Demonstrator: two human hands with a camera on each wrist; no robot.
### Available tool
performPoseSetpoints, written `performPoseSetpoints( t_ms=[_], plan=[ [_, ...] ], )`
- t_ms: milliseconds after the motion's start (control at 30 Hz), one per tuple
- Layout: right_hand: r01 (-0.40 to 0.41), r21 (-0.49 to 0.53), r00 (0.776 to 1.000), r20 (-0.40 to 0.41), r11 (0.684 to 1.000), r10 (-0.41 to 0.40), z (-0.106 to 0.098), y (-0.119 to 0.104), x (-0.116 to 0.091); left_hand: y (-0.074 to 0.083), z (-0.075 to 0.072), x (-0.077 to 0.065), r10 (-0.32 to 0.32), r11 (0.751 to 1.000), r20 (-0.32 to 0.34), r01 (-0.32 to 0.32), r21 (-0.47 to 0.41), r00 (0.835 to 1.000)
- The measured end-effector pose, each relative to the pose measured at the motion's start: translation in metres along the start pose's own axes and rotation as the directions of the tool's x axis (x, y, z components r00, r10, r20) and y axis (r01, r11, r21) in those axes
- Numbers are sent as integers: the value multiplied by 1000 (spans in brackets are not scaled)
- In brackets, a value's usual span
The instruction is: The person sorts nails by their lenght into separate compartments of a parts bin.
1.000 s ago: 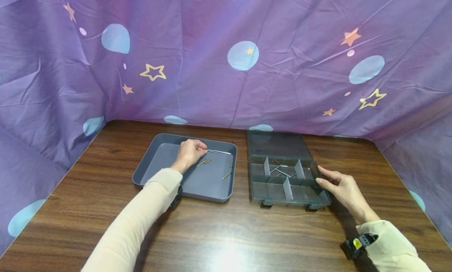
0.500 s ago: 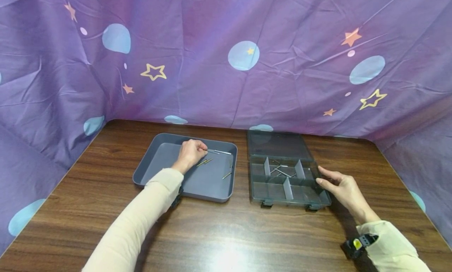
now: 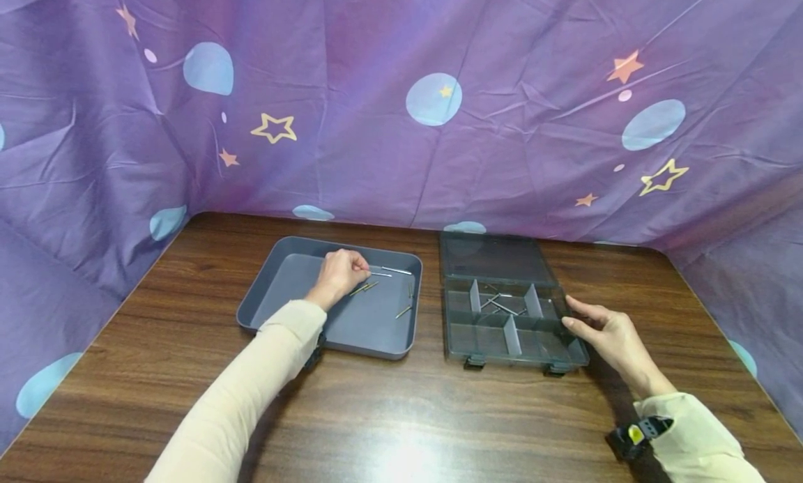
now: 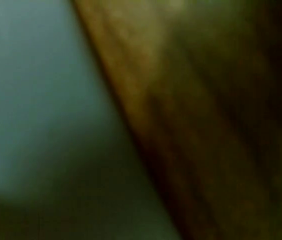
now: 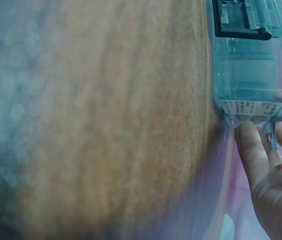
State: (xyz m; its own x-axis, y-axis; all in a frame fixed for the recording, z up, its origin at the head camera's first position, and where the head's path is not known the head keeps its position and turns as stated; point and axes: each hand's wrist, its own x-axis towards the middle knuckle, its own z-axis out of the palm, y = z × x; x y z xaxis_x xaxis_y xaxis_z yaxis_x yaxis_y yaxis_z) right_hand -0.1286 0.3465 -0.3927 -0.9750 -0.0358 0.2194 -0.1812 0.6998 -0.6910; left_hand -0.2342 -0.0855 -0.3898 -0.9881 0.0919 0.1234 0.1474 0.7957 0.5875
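Across the far side, purple cloth (image 3: 351, 169) spread wide, stars and blue discs all over. Below, a wood-grain table (image 3: 376, 406), glare at the near edge. On the left, a shallow grey tray (image 3: 376, 327); over to the right, apart from it, a smoky see-through case (image 3: 470, 336), lid (image 3: 492, 256) folded back toward the far side. Up from near left and near right, a pale left sleeve (image 3: 251, 371) and pale right sleeve (image 3: 696, 434). And now the left hand (image 3: 339, 274), over the tray, thumb and fingers drawn into a pinch. From the left wrist view, only brown and blue-grey blur, too smeared to check that grip. Across to the right hand (image 3: 615, 340): fingers extended and parted, touching the case's right end. Strapped just behind, a black device (image 3: 633, 438). Plain in the head view, pale dividers (image 3: 512, 335) and near-edge latches (image 3: 475, 362); legible only in the right wrist view, a barcode label (image 5: 251, 108), right by a fingertip. Down to the slimmest: crossed silver rods (image 3: 505, 307) in the far middle compartment; a thin silver rod (image 3: 381, 274), one end between the left fingertips; brass-coloured pieces (image 3: 360, 289) scattered on the tray floor.
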Motion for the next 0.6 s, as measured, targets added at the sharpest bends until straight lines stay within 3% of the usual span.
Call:
performPoseSetpoints(
  t_ms=[600],
  plan=[
    [-4, 0, 1000, 1, 1000, 4, 1, 2, 0, 1, -1, -3, 44, 999, 52, -45, 22, 998]
  ],
)
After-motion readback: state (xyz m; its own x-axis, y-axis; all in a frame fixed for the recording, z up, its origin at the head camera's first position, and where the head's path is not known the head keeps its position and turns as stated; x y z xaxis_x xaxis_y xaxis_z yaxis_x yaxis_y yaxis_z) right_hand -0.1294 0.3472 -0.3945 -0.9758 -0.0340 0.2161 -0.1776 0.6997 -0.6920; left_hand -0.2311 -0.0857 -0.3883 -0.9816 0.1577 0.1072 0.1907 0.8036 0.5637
